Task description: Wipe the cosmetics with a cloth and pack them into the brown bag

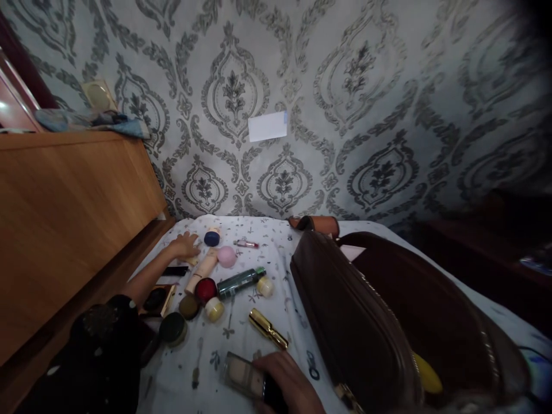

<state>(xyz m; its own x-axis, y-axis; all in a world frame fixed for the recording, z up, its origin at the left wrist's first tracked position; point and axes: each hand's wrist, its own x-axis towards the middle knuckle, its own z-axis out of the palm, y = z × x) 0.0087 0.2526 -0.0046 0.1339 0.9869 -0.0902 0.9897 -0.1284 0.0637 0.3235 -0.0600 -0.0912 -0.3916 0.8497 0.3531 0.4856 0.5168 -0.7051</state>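
My right hand [290, 384], at the bottom centre, is wrapped round the black cap of a glass foundation bottle [244, 374] with beige liquid, held tilted. Stretched to the far left, my left hand [185, 246] has its fingers apart over the sheet, beside a small yellowish item [192, 260] partly under it. Nearby lie a peach tube [202, 270], a pink sponge [226, 256] and a blue-lidded jar [211, 237]. A gold tube [267, 328] lies just beyond my right hand. In the middle are a green bottle [240, 282] and a red round container [206, 290].
A large brown bag [353, 310] stands unzipped on the right, a yellow item [426, 374] inside. Several small jars and a compact [159, 299] lie on the left. A wooden cabinet [77, 195] borders the left, a patterned wall [284, 69] the back.
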